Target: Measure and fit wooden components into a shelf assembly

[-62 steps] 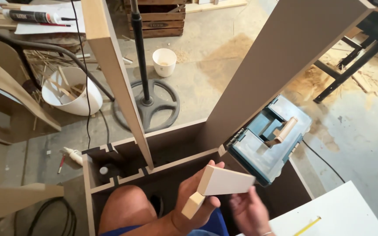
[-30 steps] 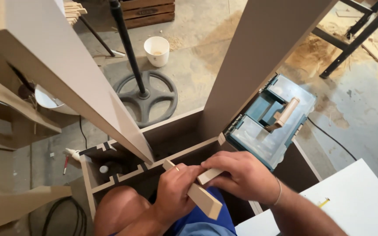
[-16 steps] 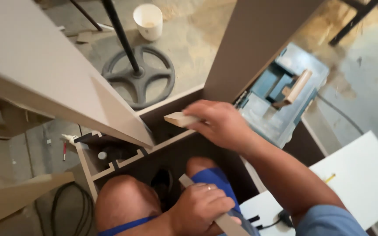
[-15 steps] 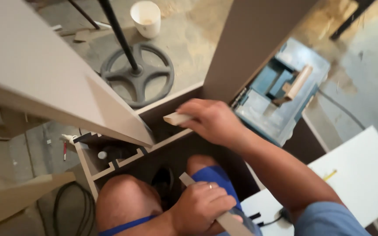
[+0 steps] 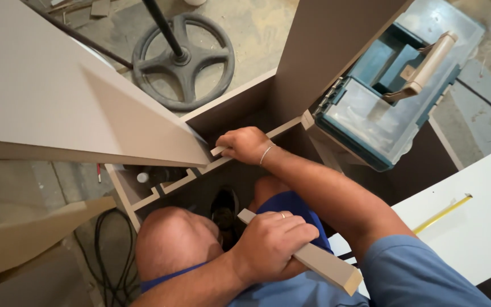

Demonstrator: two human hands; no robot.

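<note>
My right hand [image 5: 248,145] is out ahead of me, fingers curled down and clamped on a short wooden strip [image 5: 218,151], pressing it against the pale front rail [image 5: 200,170] of the cabinet frame, right under the sloping corner of the big grey panel [image 5: 58,96] on the left. Only the strip's left end shows past my knuckles, so I cannot tell how it seats underneath. My left hand [image 5: 271,241] is near, above my lap, fingers wrapped tight around a longer wooden batten [image 5: 319,262], which points down to the right with its cut end free.

The strip looks like the likeliest trouble to me. I hold it by finger pressure alone on a narrow edge, and if I ease off or push at an angle it could slip and drop into the dark space behind the rail, where a small bottle [image 5: 142,177] already sits. The panel's sharp corner hangs just beside my right knuckles; a sudden shift could scrape them or pinch my fingers against the rail.

The batten is long and gripped off-centre, so swinging it could knock my knee [image 5: 174,241] or the white board [image 5: 473,227] with the yellow pencil [image 5: 443,214] on the right. The blue toolbox [image 5: 393,91] sits close by my right forearm; a careless elbow might catch its handle.
</note>
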